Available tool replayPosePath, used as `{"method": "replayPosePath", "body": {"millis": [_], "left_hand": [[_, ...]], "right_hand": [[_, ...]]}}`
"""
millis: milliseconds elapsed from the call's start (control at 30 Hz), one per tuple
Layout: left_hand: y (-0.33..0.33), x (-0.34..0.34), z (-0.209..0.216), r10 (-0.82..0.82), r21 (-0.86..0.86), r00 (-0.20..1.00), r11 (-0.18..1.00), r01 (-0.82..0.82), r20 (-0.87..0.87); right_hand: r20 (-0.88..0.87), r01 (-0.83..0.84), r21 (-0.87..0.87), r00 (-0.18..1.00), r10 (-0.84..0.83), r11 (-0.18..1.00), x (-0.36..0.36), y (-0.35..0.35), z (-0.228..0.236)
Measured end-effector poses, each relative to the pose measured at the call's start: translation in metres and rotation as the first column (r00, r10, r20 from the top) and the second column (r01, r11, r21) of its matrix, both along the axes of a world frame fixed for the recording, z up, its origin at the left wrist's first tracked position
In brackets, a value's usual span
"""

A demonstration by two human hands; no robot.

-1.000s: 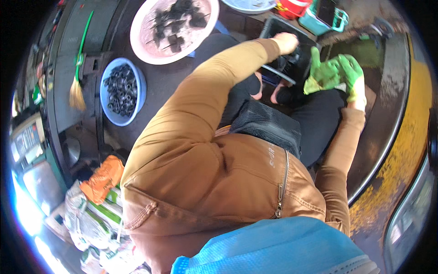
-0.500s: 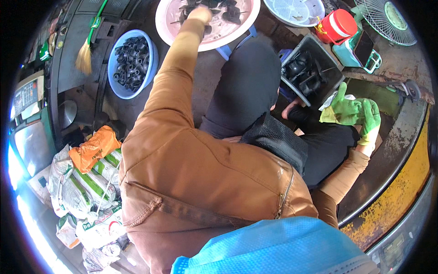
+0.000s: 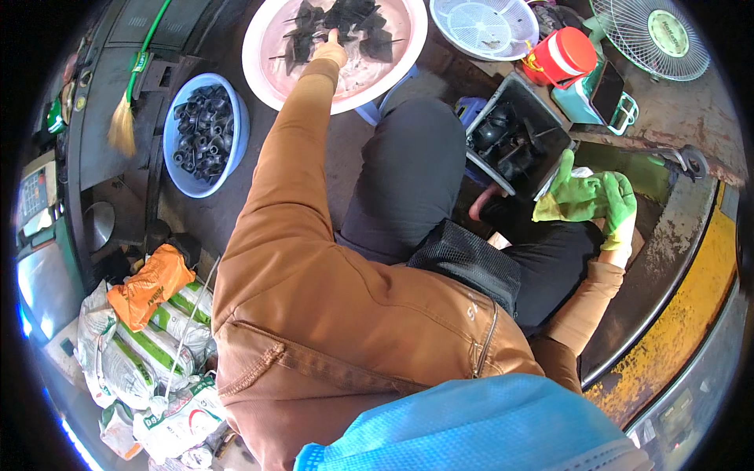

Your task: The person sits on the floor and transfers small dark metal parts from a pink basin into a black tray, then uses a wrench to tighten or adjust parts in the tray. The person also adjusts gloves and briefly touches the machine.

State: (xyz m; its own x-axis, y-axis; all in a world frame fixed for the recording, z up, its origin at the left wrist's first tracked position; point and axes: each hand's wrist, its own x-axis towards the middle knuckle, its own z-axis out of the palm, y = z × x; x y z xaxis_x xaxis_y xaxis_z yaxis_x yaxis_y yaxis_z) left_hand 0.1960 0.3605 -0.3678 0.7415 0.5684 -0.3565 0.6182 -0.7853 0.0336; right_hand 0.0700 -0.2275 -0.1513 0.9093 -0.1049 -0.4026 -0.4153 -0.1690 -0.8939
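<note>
My bare left hand (image 3: 331, 53) reaches into a pink basin (image 3: 262, 78) at the top, one finger stretched out against the black pieces with thin pins (image 3: 345, 17) lying in it. The other fingers are partly hidden; no piece shows lifted. On the right, my right hand (image 3: 618, 206) wears a green rubber glove. It is closed on what looks like a second, loose green glove (image 3: 571, 198), above my bent leg. A bit of white material shows behind that glove. Near it stands a dark grey bin (image 3: 559, 129) with black moulded parts inside.
A blue tub (image 3: 242, 129) of black rubber-like parts stands left of the basin. A white sieve basket (image 3: 481, 30), red jug (image 3: 561, 55), teal box (image 3: 580, 102) and fan (image 3: 666, 33) are at the upper right. Sacks (image 3: 149, 353) lie lower left. A yellow metal edge (image 3: 667, 345) runs along the right.
The view has shifted, so the surroundings sit slightly left. My left hand is still in the basin, with one finger now stretched out. My right hand keeps its hold.
</note>
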Motion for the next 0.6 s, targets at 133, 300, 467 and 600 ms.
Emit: {"method": "replayPosePath", "body": {"millis": [133, 300, 467, 600], "left_hand": [[0.005, 0.007, -0.015, -0.089, -0.054, 0.994, 0.994, 0.092, 0.059], [0.037, -0.008, -0.021, -0.313, -0.063, 0.934, 0.943, 0.327, 0.172], [0.067, -0.029, 0.019, 0.280, -0.712, 0.950, 0.695, -0.104, 0.135], [0.079, -0.044, 0.069, 0.384, -0.845, 0.907, 0.531, -0.063, 0.174]], "right_hand": [[0.024, -0.004, 0.043, 1.000, 0.003, 0.999, 0.002, -0.002, -0.005], [0.007, 0.014, 0.081, 1.000, -0.014, 0.997, 0.001, -0.008, -0.010], [0.013, 0.026, 0.072, 1.000, -0.027, 0.997, 0.000, -0.012, -0.012], [0.052, 0.016, 0.099, 0.998, -0.022, 0.995, -0.001, -0.011, -0.014]]}}
